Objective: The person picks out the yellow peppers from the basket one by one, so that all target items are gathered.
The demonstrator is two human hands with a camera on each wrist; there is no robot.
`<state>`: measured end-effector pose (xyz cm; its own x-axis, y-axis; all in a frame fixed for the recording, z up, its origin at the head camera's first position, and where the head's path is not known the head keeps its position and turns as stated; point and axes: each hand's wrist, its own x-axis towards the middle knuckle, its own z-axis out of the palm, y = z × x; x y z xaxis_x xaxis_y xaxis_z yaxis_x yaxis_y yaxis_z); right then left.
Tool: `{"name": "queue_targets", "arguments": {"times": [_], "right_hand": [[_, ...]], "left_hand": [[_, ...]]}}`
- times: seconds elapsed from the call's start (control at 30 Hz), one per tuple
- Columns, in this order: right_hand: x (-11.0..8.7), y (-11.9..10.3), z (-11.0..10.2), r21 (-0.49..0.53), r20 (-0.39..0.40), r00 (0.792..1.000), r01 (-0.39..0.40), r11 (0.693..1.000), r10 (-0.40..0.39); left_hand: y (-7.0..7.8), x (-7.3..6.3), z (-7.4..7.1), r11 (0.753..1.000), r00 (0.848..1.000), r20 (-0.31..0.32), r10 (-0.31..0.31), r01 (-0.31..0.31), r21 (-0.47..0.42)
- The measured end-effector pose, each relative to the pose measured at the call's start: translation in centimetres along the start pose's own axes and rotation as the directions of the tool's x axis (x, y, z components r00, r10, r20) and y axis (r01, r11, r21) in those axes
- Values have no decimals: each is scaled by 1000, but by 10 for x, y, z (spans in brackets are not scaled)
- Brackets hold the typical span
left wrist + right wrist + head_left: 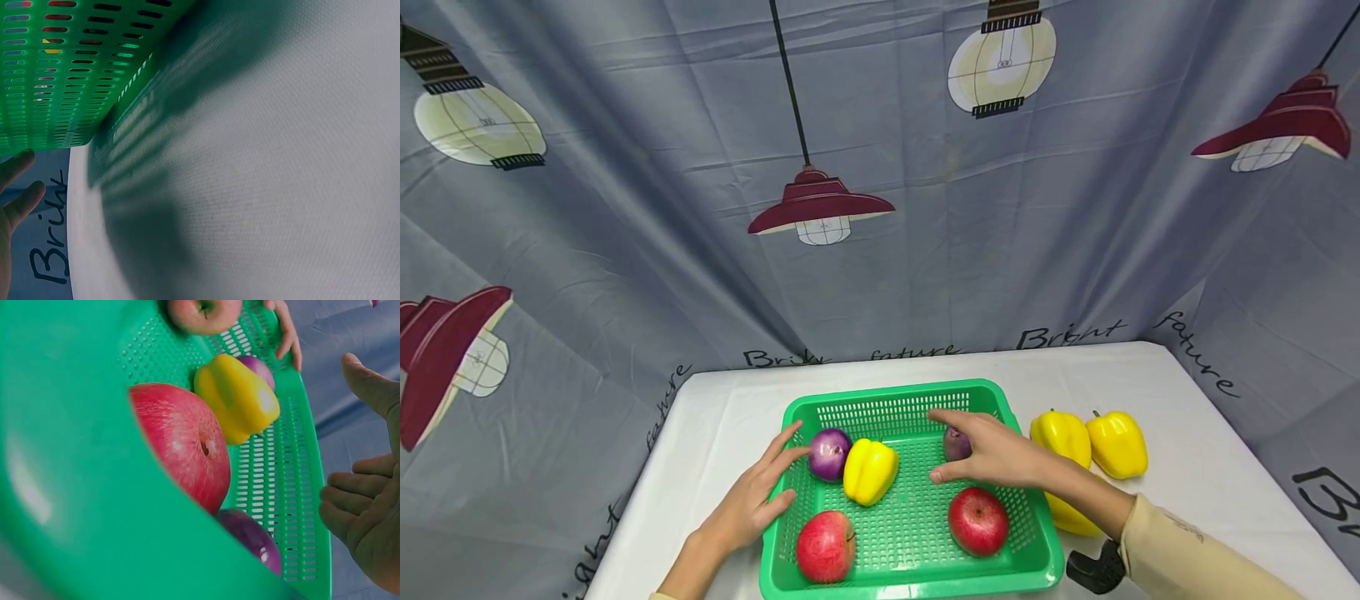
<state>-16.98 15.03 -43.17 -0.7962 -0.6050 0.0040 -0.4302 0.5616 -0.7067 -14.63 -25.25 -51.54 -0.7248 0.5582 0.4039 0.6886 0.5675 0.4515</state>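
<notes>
A green plastic basket (887,583) holds two red apples (825,547), a yellow bell pepper (871,472) and two purple onions (830,454). At its left side, my left hand (748,500) spreads its fingers over the rim, fingertips close to the left onion. My right hand (992,454) hovers over the right part of the basket, thumb and fingers apart. It partly covers the right onion (957,444) in the head view. The right wrist view shows that palm (381,531) with nothing in it, above the front apple (187,444).
Several yellow bell peppers (1117,445) lie on the white table (722,425) to the right of the basket, one partly hidden by the right forearm. A black strap piece (1097,567) sits at the right wrist. Behind hangs a grey-blue curtain (865,292) printed with lamps.
</notes>
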Motion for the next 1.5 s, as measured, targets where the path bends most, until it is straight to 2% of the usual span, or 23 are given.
{"name": "queue_targets", "arguments": {"times": [0.23, 0.5, 0.8, 0.93, 1.27, 1.5], "right_hand": [[13, 3, 8, 22, -3, 999, 36, 999, -36], [28, 2, 12, 35, 15, 999, 30, 999, -31], [42, 2, 22, 49, 106, 990, 89, 995, -94], [48, 3, 30, 24, 120, 987, 104, 994, -107], [56, -3, 48, -55, 162, 985, 77, 995, -68], [65, -5, 57, -85, 183, 980, 91, 992, -74]], "left_hand": [[-1, -1, 0, 1000, 1000, 0, -2, 2, 3], [0, -1, 1, 1000, 1000, 0, -2, 2, 3], [-1, -1, 1, 1000, 1000, -7, 3, -3, 5], [-1, -1, 1, 1000, 1000, -4, 6, -6, 6], [-1, -1, 0, 1000, 1000, -3, 9, -9, 8], [-2, -1, 1, 1000, 1000, -3, 5, -5, 9]]}}
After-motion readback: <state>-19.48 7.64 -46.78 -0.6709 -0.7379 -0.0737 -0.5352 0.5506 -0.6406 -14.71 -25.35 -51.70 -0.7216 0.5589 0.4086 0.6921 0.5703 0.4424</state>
